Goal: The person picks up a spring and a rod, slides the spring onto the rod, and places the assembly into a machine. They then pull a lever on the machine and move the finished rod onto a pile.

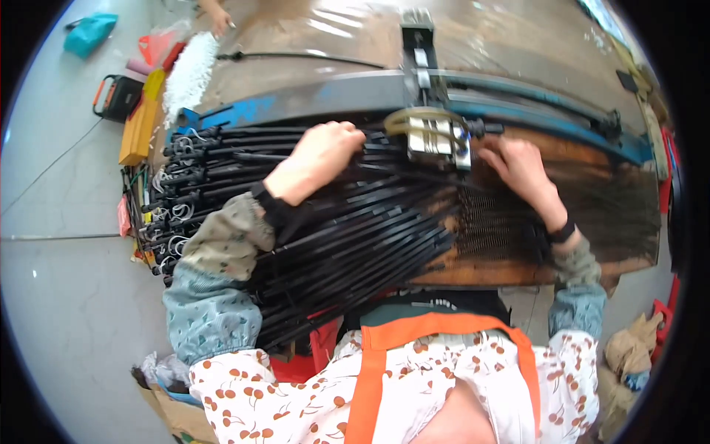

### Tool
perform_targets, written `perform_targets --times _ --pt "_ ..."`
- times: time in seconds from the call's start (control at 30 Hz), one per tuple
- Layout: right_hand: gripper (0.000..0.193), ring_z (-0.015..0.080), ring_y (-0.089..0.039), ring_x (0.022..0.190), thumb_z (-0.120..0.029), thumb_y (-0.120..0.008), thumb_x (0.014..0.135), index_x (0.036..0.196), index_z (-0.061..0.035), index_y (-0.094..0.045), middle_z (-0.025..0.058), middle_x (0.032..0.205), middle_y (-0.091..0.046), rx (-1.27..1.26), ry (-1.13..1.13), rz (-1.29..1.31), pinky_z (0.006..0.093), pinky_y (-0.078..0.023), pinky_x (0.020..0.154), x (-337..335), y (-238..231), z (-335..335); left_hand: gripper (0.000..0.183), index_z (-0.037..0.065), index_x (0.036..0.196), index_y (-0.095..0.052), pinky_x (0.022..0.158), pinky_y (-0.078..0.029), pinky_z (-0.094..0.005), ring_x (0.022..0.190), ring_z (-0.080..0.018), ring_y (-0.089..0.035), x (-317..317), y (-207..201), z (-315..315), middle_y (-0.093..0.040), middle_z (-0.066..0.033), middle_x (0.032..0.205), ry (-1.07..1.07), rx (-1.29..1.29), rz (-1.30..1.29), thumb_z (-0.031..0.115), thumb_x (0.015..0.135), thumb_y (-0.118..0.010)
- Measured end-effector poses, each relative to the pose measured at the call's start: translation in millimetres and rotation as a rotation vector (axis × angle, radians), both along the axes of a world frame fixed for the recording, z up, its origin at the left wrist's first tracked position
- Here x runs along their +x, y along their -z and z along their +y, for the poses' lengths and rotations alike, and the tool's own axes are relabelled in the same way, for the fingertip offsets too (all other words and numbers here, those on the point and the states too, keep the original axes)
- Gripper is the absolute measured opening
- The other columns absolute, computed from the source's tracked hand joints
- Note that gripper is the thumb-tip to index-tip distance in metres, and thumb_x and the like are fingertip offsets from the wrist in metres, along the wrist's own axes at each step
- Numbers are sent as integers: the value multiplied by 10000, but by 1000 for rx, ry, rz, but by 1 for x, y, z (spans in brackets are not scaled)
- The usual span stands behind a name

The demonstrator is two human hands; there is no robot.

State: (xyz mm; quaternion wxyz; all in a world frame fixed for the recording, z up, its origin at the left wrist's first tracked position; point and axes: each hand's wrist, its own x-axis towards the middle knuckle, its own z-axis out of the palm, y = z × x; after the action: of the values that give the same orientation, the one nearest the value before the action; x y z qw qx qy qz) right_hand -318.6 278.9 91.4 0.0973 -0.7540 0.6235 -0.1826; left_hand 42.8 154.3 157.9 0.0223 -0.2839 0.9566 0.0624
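Note:
Long thin black rods (370,244) lie in a wide bundle from the left side to the middle of the workbench. My left hand (322,155) is curled over the far rods, closed around a black rod there; its fingertips are hidden. Just right of it stands a metal clamping fixture (433,140) with a looped hose (421,115) on top. A black knobbed end (484,128) sticks out from the fixture's right side. Close beside this my right hand (518,166) has its thumb and fingers bent together at the fixture's edge; what they pinch is too blurred to name.
A blue-grey metal rail (325,95) runs across the bench behind the fixture. White ties (181,211) hang at the rods' left ends. Another person's hand (220,21) is at the far left, by a white fluffy bundle (191,74). A yellow box (140,129) stands left of the bench.

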Motion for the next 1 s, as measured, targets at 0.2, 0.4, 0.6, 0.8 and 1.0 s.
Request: perform_targets --times 0.2,0.4,0.6,0.8,1.0 --pt "154 135 -523 580 -101 -594 953 862 22 -614 81 623 -539 295 63 -416 295 -433 563 -15 -65 45 205 82 1015 -694 810 -553 -449 951 -345 -677 -17 -14 -21 -679 -141 982 93 285 -32 123 826 -625" --pt "158 178 -688 720 -130 -677 891 995 -15 -707 92 802 -710 546 -344 -452 325 -539 651 -1 -83 57 307 38 1080 -606 797 -533 -499 935 -402 -654 -9 -5 -25 -610 -210 1001 229 241 -13 69 775 -586" --pt "281 295 -708 849 -200 -661 935 1188 -79 -668 144 986 -725 319 -518 -482 361 -565 759 73 -64 55 349 144 1289 -601 615 -525 -443 724 -332 -660 14 -23 -4 -640 -123 834 213 39 -23 240 954 -604" --pt "228 334 -701 908 -271 -625 948 1081 -113 -722 143 962 -726 144 -8 -554 408 -564 796 79 -42 54 317 284 1252 -640 488 -490 -401 574 -262 -635 57 -85 19 -596 -39 665 101 -198 -65 366 945 -621" --pt "232 173 -678 703 -228 -666 958 1083 -43 -727 94 804 -714 18 14 -705 294 -529 655 94 -39 52 324 282 1241 -671 455 -464 -377 519 -223 -588 44 -77 64 -523 -9 600 90 -205 138 324 919 -672"
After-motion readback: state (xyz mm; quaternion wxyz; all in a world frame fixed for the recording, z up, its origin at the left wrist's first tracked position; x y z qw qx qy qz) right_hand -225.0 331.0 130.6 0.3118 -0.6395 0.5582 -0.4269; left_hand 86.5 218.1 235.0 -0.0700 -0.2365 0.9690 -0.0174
